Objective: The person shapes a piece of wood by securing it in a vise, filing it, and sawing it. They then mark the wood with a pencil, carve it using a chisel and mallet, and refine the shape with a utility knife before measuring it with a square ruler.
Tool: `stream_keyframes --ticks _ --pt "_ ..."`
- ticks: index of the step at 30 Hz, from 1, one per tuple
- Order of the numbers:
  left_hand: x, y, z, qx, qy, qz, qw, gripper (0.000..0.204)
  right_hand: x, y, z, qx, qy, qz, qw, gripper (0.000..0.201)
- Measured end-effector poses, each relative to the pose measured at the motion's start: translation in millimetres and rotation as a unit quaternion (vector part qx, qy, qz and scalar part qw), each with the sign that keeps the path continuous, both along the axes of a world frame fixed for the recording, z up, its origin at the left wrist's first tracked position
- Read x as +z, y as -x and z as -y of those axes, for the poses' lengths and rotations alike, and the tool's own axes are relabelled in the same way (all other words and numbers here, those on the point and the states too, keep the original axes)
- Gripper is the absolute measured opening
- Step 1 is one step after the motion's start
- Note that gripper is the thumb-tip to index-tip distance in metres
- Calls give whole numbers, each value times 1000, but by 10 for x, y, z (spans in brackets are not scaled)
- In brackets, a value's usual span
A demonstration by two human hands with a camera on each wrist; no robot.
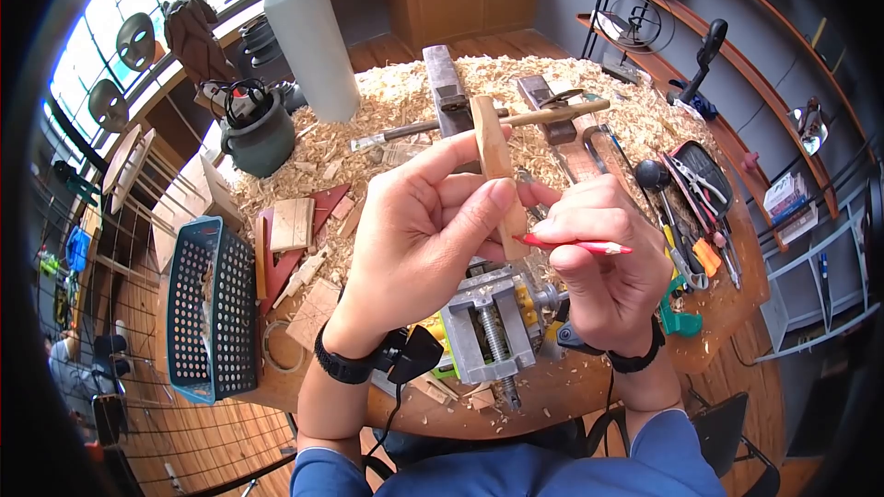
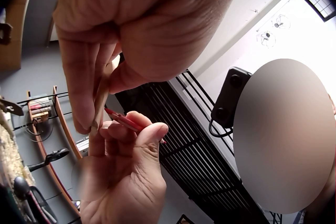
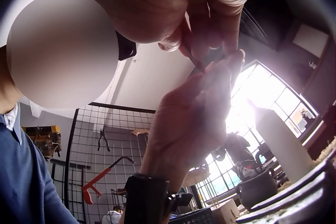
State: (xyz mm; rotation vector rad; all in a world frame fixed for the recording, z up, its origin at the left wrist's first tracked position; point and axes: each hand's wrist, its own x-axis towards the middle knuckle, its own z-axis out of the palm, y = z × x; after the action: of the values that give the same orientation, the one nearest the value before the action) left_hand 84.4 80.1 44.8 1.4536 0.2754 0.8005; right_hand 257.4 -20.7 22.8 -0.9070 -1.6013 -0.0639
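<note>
From where I stand, the vise (image 1: 486,327) sits near the close edge of the wooden table (image 1: 387,410). Above it, the left hand (image 1: 419,221) pinches a slim wooden piece (image 1: 493,143) between thumb and fingers; the right hand (image 1: 612,262) grips a red pencil (image 1: 589,246) narrowly, one end right by the wood.

Pale shavings (image 1: 396,92) lie thick beyond the vise. Left of it stands a blue-green basket (image 1: 189,313); farther off on that side are a dark pot (image 1: 260,143) and a tall whitish bottle (image 1: 313,46). Pliers (image 1: 697,182) and other tools lie to its right, and past them shelves (image 1: 737,46) hold books.

Only the head view takes in the vise. The left wrist view alone catches the ceiling fans (image 2: 266,38) and black slats (image 2: 178,140) overhead, and it shows the pencil clearly. The right wrist view leaves the pencil hard to make out, but reveals a red-handled saw (image 3: 94,183) at the wire grid (image 3: 113,150).
</note>
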Motion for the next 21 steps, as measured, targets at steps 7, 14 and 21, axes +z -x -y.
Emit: stream_keyframes --ticks 7,14,21 --pt "5 6 4 -4 7 3 1000 49 3 8 0 -7 0 10 1000 14" --pt "21 21 10 0 4 0 1000 50 39 23 27 3 14 4 1000 13" --pt "6 18 1 -4 14 3 1000 49 81 29 34 11 26 6 1000 13"
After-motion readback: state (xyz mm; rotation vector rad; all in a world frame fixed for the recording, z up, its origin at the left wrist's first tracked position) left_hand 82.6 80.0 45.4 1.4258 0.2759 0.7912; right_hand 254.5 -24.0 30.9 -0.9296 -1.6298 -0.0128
